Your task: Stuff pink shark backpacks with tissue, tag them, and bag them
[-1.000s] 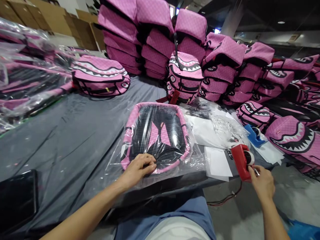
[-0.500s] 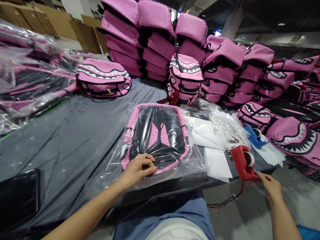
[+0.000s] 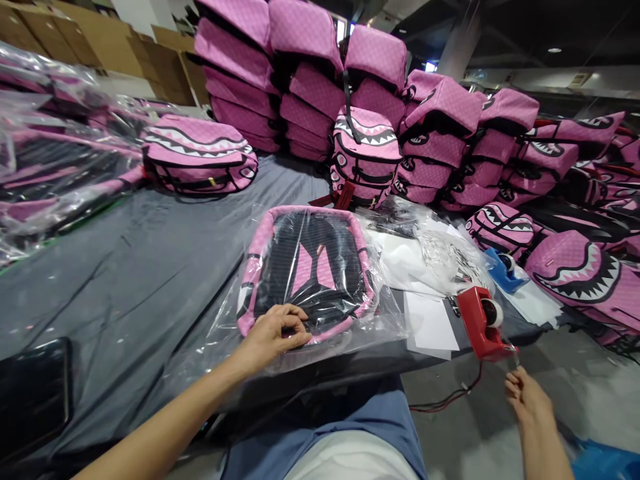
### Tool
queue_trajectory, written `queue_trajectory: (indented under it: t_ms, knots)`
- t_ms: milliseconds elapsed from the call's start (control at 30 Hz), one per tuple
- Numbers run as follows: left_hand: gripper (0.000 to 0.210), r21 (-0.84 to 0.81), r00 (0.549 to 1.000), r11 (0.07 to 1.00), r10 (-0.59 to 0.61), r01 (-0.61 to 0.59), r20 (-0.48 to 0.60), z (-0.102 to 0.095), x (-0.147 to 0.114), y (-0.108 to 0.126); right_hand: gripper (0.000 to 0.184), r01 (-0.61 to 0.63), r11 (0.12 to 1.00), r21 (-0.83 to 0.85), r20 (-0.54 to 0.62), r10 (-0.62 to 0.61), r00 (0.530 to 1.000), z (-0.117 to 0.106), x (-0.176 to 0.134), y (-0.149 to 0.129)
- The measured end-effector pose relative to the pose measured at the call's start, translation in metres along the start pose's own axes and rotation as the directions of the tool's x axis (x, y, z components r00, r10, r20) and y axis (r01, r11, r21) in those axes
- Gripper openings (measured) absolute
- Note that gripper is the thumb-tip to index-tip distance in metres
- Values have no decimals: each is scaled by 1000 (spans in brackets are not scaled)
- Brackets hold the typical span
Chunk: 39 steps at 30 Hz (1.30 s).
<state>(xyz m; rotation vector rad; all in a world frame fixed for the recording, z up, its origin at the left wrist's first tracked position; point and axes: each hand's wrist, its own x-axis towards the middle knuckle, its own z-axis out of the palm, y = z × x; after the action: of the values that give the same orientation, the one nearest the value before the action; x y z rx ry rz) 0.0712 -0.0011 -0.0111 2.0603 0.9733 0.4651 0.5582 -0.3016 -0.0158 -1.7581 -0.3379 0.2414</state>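
Observation:
A pink and black backpack (image 3: 313, 267) lies back side up inside a clear plastic bag (image 3: 377, 328) at the near edge of the table. My left hand (image 3: 277, 331) rests on the bag's near side, thumb and fingers closed on the plastic over the pack's lower edge. Beyond the table's front edge, my right hand (image 3: 531, 395) pinches the end of a strip of clear tape (image 3: 516, 359). That strip runs down from the red tape dispenser (image 3: 484, 325), which holds a white-cored roll.
A blue tape dispenser (image 3: 505, 270) and white paper sheets (image 3: 429, 323) lie to the right. Stacked pink backpacks (image 3: 305, 40) line the back. Bagged packs (image 3: 65, 160) are piled at left. A black phone-like device (image 3: 35, 393) lies at the near left.
My right hand has moved down from the red dispenser, drawing a short length of tape out. My left hand stays on the bagged backpack. The view has shifted slightly.

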Motion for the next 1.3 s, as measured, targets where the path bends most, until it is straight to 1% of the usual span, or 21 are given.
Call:
queue_trajectory:
  t_ms: [100,167,233,300,333,400,433,467,533,600,633,700,833,867,900,933,1000,1033,1067,1200,1300]
  knots:
    - [39,12,1000,1000,23,-23,-7,0,0,0,55,-186,944,272,252,117,961,42,-35,-6]
    - [40,4,999,999,45,-45,-13,1,1,0,54,-316,864,392,502,87,861,76,-61,-30]
    - [39,-6,998,998,60,-60,-27,1,1,0,46,-335,870,362,704,-19,710,112,-86,-65]
    - [37,-16,997,998,58,-59,-42,1,1,1,40,-180,945,272,869,-161,469,150,-105,-105]
    - [35,-19,998,998,54,-55,-45,1,0,1,38,-34,967,253,922,-230,311,170,-113,-125]
    - [31,-21,998,998,50,-51,-41,0,0,3,36,305,921,242,970,-240,-43,211,-122,-159]
    - [30,-20,998,998,52,-53,-39,0,0,4,34,443,858,261,963,-200,-179,231,-125,-171]
    - [29,-19,998,998,57,-58,-38,0,-1,5,31,556,784,275,952,-140,-273,250,-127,-180]
    - [29,-15,997,997,73,-74,-39,-1,-1,6,24,724,624,295,932,-22,-361,283,-129,-189]
    - [30,-7,996,997,82,-83,-46,-1,-1,6,20,845,456,278,937,65,-343,305,-131,-188]
    - [30,0,995,996,85,-86,-45,-1,-1,5,19,891,380,250,949,87,-303,312,-131,-185]
    - [29,17,995,996,91,-91,-36,0,0,5,21,948,286,137,981,90,-169,320,-128,-179]
    - [27,29,995,996,91,-90,-33,-1,-1,4,30,924,366,-107,994,27,104,313,-115,-172]
    - [26,30,996,996,83,-82,-37,-1,-1,4,26,912,391,-127,988,-32,151,308,-113,-170]
    - [25,31,996,997,76,-75,-37,-1,0,4,23,908,403,-112,981,-101,165,303,-114,-169]
    - [24,33,997,997,72,-71,-35,-1,0,5,22,915,399,-67,976,-163,143,298,-116,-166]
    - [24,42,997,996,74,-73,-28,0,1,5,25,935,348,64,978,-206,9,292,-127,-160]
    - [25,48,996,996,81,-80,-23,0,1,6,29,941,318,112,983,-172,-59,292,-133,-157]
    - [26,53,996,995,91,-90,-21,0,1,7,34,949,289,128,988,-118,-97,293,-139,-154]
    - [31,116,984,979,175,-170,-30,-7,-14,5,48,972,230,37,997,62,-53,308,-151,-150]
    - [31,281,964,938,243,-204,-110,-22,-39,-8,53,973,230,29,994,94,-52,314,-148,-151]
